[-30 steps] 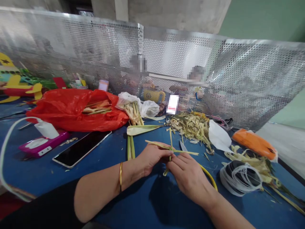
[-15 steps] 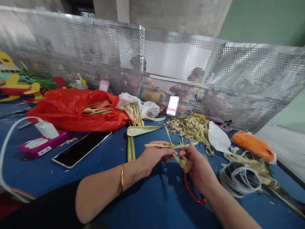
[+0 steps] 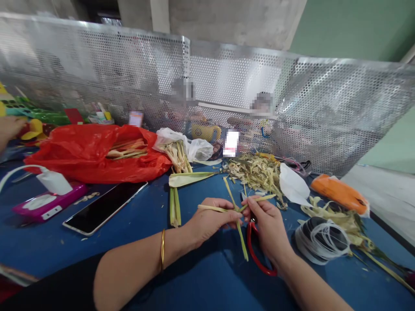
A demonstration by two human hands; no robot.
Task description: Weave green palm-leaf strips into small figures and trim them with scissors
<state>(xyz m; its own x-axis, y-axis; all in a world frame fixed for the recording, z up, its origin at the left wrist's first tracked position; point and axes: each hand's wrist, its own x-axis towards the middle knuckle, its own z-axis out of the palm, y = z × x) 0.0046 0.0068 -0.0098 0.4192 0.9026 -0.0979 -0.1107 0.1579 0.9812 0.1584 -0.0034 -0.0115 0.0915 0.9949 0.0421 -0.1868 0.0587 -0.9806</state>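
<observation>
Above the blue table, my left hand [image 3: 215, 218] pinches a cross-shaped piece of green plant strips [image 3: 241, 239] near its centre. From the other side, my right hand [image 3: 266, 216] has its fingers closed on the right arm of the same piece. One strip points away from me, one hangs towards me, and the others stick out left and right. Red-handled scissors [image 3: 250, 248] lie under and beside my right hand, their blades partly hidden.
Behind the hands are a strip pile [image 3: 256, 172], a red bag [image 3: 84, 151] and stalks [image 3: 175, 207]. A phone [image 3: 105, 207] and purple power strip [image 3: 48, 203] lie left; a wire spool [image 3: 320, 242] and orange packet [image 3: 340, 194] right. Another person's hand [image 3: 11, 129] shows far left.
The near strip has come into clear view, pointing down towards me. My right fingers have shifted slightly up and left. Another person's hand has entered at far left, and the view has shifted slightly.
</observation>
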